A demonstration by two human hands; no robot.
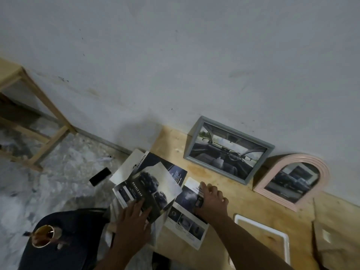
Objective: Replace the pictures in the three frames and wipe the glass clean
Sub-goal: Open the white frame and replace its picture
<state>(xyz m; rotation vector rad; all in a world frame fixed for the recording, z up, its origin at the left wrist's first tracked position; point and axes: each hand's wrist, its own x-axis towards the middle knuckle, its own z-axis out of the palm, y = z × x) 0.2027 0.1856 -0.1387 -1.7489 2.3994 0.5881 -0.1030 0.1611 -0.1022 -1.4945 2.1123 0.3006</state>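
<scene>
A grey rectangular frame (228, 150) with a car-interior picture leans on the wall at the back of the wooden table (243, 201). Right of it leans a pink arched frame (292, 180) holding a car picture. A white frame (262, 236) lies flat near the front, empty inside. Car brochure pages (153, 180) lie at the table's left end. My left hand (134, 223) rests with straight fingers on the top "Double Cab" page. My right hand (211, 199) presses flat on another page (187, 217), with a small dark object under its thumb side.
A dark stool (64, 244) with a cup of brown liquid (43, 235) stands at the lower left. A black phone-like object (100, 176) lies on the marbled floor. A wooden bench (29, 114) stands at far left. The wall runs behind the table.
</scene>
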